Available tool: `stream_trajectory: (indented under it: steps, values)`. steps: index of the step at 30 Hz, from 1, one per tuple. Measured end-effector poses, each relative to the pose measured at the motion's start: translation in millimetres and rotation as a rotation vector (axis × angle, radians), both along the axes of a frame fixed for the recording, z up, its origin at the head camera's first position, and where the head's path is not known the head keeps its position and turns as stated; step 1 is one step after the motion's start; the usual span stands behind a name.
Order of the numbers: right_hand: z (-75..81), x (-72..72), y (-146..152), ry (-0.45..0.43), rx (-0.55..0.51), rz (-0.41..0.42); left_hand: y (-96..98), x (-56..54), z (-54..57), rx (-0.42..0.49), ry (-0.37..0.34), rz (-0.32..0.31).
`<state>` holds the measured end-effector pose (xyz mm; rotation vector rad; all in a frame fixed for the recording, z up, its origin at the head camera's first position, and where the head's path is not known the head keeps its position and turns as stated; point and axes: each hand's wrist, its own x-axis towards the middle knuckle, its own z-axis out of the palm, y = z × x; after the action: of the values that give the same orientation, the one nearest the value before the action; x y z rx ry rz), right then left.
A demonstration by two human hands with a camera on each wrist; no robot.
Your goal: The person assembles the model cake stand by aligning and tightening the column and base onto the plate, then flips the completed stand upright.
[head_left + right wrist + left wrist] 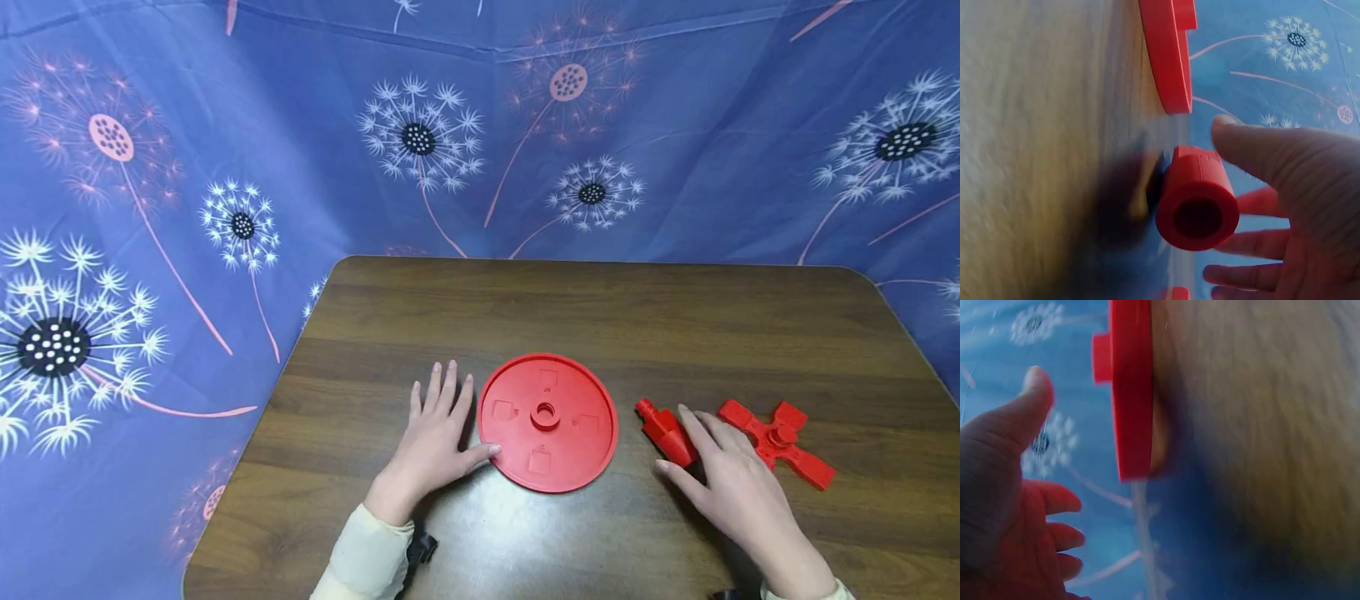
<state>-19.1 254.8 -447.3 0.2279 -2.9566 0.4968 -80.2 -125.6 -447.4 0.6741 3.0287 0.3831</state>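
A round red disc [577,454] with a raised rim and a short central collar [545,417] lies on the table. Beside its left edge is my left hand [429,446], fingers spread straight and thumb at the rim; whether they touch cannot be told. To the right of the disc lies a stubby red piece [669,437] with a narrow stepped tip and a hollow round end [1197,215]. My right hand [738,483] hovers over this piece, thumb on one side and fingers on the other, without a visible pinch. A red cross-shaped piece [812,468] lies past the right fingers, partly covered by them.
The brown wood-grain table [570,308] has rounded far corners. Behind and to the left hangs a blue cloth [300,125] printed with dandelions. A small black fitting [422,547] is at the left sleeve [367,554].
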Motion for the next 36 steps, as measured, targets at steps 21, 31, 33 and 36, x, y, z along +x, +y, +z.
stream_trajectory:
  steps: [21, 31, 33, 36]
  values:
    - [-3.9, -8.8, -5, -0.041, 0.035, -0.058, 27.5, -9.2, -1.0, -0.222, -0.164, -0.088]
    - [9.7, -11.5, -4, 0.071, -0.060, -0.148, 30.9, -10.9, -1.1, -0.193, -0.209, -0.087]
    - [15.6, -13.2, -5, 0.106, -0.089, -0.158, 31.1, -11.3, -1.3, -0.184, -0.215, -0.086]
    - [24.3, -15.6, -8, 0.162, -0.150, -0.155, 30.9, -11.9, -2.4, -0.174, -0.222, -0.086]
